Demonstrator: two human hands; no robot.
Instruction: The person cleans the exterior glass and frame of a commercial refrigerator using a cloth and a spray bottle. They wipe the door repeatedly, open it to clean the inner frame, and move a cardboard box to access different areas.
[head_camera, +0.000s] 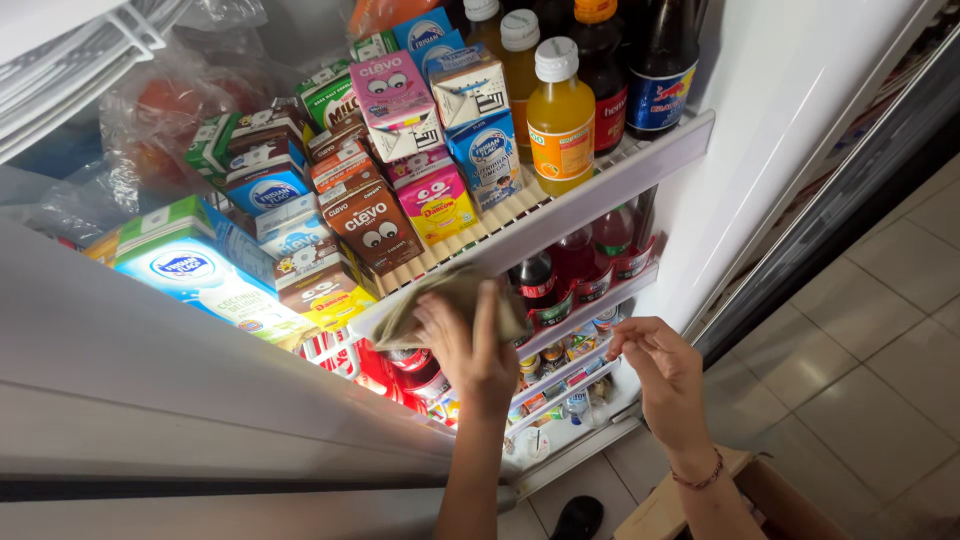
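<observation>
While the left hand (470, 345) is clenched on a cloth (450, 300) pressed under its fingers against the shelf edge (600, 195), the right hand (655, 365) is held released beside it.

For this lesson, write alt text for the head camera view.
A left hand presses a grey cloth against the front edge of a fridge shelf packed with drink cartons and bottles. The right hand hovers empty beside it.
</observation>
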